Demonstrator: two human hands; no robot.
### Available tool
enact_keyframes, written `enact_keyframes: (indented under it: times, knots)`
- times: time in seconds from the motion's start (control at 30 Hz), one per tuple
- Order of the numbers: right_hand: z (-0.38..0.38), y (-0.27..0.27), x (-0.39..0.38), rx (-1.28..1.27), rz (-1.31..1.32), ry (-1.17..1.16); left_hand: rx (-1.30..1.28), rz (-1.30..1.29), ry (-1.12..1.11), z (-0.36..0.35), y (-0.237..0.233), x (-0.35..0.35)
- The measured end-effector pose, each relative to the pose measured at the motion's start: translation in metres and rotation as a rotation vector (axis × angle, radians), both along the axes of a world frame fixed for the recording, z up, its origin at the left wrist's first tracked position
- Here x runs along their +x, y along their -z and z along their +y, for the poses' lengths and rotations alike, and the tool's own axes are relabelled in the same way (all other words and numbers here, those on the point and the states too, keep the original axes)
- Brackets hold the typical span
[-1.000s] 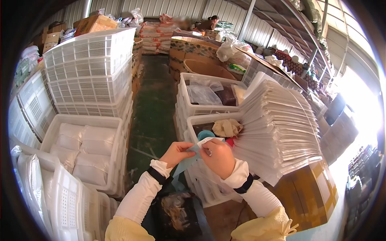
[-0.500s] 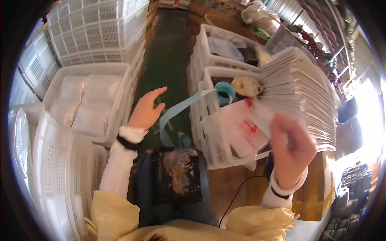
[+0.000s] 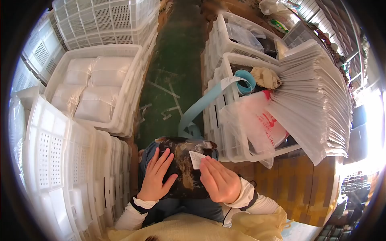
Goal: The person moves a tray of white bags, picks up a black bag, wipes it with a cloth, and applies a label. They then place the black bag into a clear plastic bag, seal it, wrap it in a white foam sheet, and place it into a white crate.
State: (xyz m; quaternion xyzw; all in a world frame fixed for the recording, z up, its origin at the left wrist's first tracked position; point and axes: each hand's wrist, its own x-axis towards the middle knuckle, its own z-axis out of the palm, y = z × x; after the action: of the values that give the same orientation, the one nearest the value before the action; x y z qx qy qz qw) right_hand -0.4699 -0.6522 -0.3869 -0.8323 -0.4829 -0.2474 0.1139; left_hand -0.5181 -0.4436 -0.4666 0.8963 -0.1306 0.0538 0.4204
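pinching 1 white label (image 3: 196, 159) in right hand (image 3: 220, 180) over 1 dark package (image 3: 185, 170) on lap (image 3: 177, 207); spreading left hand (image 3: 159, 174) across it; facing 1 blue roll (image 3: 246, 90) in right crate (image 3: 228, 66), with 1 strip (image 3: 203, 104) just beyond package; flanked by 4 white packs (image 3: 98, 106) in left crate (image 3: 108, 48).

You wear white sleeves (image 3: 257, 206) with a black band (image 3: 251, 201) round each wrist. Your outer garment (image 3: 189, 227) is pale yellow, with a thin tie (image 3: 287, 223) at the right elbow; your trousers (image 3: 181, 209) are dark blue.
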Motion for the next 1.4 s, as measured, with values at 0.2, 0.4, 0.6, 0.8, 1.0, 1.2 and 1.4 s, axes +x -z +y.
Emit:
enact_keyframes:
  times: [0.2,0.4,0.6,0.8,1.0,1.2,1.4]
  knots:
    - [0.005,0.026,-0.019,-0.026,0.036,-0.046,-0.019,0.001,-0.003,-0.001,0.002,0.002]
    - [0.004,0.042,-0.032,-0.043,0.145,-0.047,-0.020,0.005,0.017,0.000,0.003,0.002]
    - [0.004,0.053,-0.039,-0.034,0.174,-0.047,-0.038,-0.001,0.001,-0.001,0.003,0.002]
    - [0.000,0.058,-0.042,-0.115,0.203,-0.056,0.169,-0.192,0.029,-0.002,-0.001,0.003]
    - [-0.013,0.057,-0.023,-0.115,0.435,0.059,0.286,-0.156,0.073,-0.015,-0.004,0.006]
    - [-0.015,0.062,-0.019,-0.078,0.541,0.092,0.352,-0.152,-0.005,-0.018,-0.001,0.002]
    - [-0.036,0.064,-0.010,-0.073,0.504,0.168,0.532,-0.211,0.137,-0.023,-0.019,0.008]
